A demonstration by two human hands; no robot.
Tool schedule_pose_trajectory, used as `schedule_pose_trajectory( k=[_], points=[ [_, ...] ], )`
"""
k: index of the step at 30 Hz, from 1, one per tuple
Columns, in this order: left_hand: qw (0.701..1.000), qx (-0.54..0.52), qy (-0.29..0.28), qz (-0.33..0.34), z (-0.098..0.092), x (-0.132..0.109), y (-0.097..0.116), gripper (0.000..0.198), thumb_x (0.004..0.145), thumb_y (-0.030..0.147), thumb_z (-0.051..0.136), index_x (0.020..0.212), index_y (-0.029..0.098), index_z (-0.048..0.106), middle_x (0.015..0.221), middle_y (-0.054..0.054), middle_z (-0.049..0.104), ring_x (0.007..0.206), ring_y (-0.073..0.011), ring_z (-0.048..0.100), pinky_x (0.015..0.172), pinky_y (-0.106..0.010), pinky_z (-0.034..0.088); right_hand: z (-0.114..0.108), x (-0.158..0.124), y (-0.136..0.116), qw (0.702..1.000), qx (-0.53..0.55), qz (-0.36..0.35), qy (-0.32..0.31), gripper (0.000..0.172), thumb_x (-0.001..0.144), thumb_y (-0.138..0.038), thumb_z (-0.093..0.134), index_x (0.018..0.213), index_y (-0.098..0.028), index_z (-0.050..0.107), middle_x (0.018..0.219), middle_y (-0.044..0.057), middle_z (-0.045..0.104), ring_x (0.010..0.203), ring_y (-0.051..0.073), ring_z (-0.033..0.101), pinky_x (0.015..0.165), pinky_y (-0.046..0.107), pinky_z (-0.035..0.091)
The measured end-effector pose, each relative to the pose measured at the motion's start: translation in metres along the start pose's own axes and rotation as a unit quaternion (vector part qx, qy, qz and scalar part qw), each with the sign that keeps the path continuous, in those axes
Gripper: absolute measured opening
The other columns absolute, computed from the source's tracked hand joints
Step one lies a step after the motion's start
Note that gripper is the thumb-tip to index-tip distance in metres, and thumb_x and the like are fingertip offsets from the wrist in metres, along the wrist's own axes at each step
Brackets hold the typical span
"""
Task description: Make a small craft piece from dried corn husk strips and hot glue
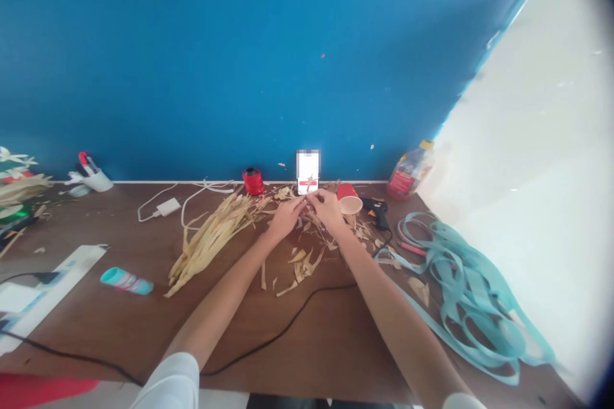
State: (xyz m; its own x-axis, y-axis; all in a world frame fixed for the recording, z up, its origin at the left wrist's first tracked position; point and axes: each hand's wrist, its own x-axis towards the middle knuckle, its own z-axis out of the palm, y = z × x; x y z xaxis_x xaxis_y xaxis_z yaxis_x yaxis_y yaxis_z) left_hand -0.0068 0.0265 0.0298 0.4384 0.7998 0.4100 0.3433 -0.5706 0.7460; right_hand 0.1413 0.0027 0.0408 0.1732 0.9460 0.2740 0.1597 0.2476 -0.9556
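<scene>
A: Bottom of the frame first, quick.
B: Brown table (144,332). A black cable (288,326) snakes across lower centre and passes under both forearms.

A: Mid-left?
B: A teal tube (127,281) lies on its side, well apart from the hands. Right of it is a pile of dried leaves (211,236), fanned from lower left up toward the centre.

A: Right side?
B: Loops of teal ribbon (460,287) tangled on the table at lower right. Leaf scraps (302,262) are scattered at centre, just below the hands.

A: Hands?
B: The left hand (285,217) and right hand (329,211) meet at frame centre. Both have their fingers pinched closed on one thin leaf strip (307,200), which is held between the fingertips just above the scraps. It's too small to tell more.

A: Behind them?
B: A red cup (349,199) on its side, just beside the right hand. A black glue gun (377,208) is right of the cup. A phone (307,172) stands upright against the blue wall (240,64), straight above the hands, with a red speaker (252,180) to its left.

A: Far edges?
B: White charger (167,207) centre-left, white pen cup (93,177) far left, plastic bottle (410,172) in the corner at right.
</scene>
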Motion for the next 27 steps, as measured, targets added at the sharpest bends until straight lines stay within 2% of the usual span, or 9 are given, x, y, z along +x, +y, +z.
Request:
schedule_pose_trajectory(
  k=[5, 9, 12, 17, 21, 27],
  points=[
    [0.999, -0.026, 0.018, -0.005, -0.001, 0.001, 0.004, 0.031, 0.091, 0.027, 0.046, 0.11, 0.019, 0.069, 0.068, -0.003, 0.064, 0.063, -0.0169, 0.056, 0.069, -0.027, 0.04, 0.004, -0.003, -0.001, 0.999, 0.03, 0.004, 0.009, 0.027, 0.075, -0.044, 0.062, 0.076, -0.018, 0.064, 0.066, 0.003, 0.063, 0.058, 0.015, 0.054, 0.054, 0.026, 0.041],
    [0.998, -0.05, 0.025, -0.009, 0.001, 0.0, 0.006, 0.03, 0.089, 0.022, 0.046, 0.108, 0.02, 0.07, 0.069, -0.003, 0.062, 0.06, -0.0154, 0.054, 0.067, -0.027, 0.039, 0.001, -0.002, 0.004, 0.996, 0.086, 0.028, 0.022, 0.034, 0.069, -0.048, 0.069, 0.083, -0.018, 0.064, 0.072, 0.003, 0.063, 0.061, 0.014, 0.053, 0.054, 0.025, 0.041],
    [0.997, -0.069, 0.021, -0.015, 0.001, 0.0, 0.006, 0.03, 0.089, 0.023, 0.046, 0.105, 0.02, 0.071, 0.069, -0.003, 0.062, 0.058, -0.0148, 0.054, 0.065, -0.027, 0.04, -0.001, -0.001, 0.007, 0.994, 0.104, 0.031, 0.009, 0.041, 0.066, -0.05, 0.071, 0.09, -0.018, 0.065, 0.074, 0.002, 0.062, 0.064, 0.013, 0.053, 0.056, 0.024, 0.041],
    [0.995, -0.09, 0.027, -0.029, 0.004, 0.0, 0.006, 0.03, 0.089, 0.026, 0.048, 0.107, 0.019, 0.07, 0.069, -0.003, 0.063, 0.059, -0.015, 0.056, 0.064, -0.026, 0.043, -0.003, 0.0, 0.006, 0.997, 0.075, 0.028, 0.0, 0.036, 0.068, -0.051, 0.068, 0.081, -0.017, 0.066, 0.072, 0.002, 0.063, 0.063, 0.013, 0.05, 0.057, 0.025, 0.04],
    [0.993, -0.099, 0.036, -0.044, 0.006, -0.001, 0.004, 0.03, 0.089, 0.027, 0.049, 0.109, 0.018, 0.069, 0.072, -0.004, 0.066, 0.059, -0.0158, 0.059, 0.065, -0.027, 0.045, -0.004, 0.0, 0.006, 0.999, 0.041, -0.001, -0.01, 0.029, 0.073, -0.046, 0.063, 0.078, -0.017, 0.065, 0.067, 0.001, 0.06, 0.063, 0.014, 0.051, 0.062, 0.026, 0.042],
    [0.991, -0.1, 0.063, -0.058, 0.008, -0.002, 0.002, 0.027, 0.087, 0.03, 0.054, 0.104, 0.018, 0.071, 0.071, -0.004, 0.068, 0.061, -0.0171, 0.06, 0.067, -0.029, 0.046, -0.007, 0.002, 0.011, 0.994, -0.048, -0.087, -0.042, 0.02, 0.08, -0.036, 0.057, 0.083, -0.019, 0.066, 0.078, 0.003, 0.067, 0.073, 0.017, 0.058, 0.072, 0.029, 0.043]
  ],
)
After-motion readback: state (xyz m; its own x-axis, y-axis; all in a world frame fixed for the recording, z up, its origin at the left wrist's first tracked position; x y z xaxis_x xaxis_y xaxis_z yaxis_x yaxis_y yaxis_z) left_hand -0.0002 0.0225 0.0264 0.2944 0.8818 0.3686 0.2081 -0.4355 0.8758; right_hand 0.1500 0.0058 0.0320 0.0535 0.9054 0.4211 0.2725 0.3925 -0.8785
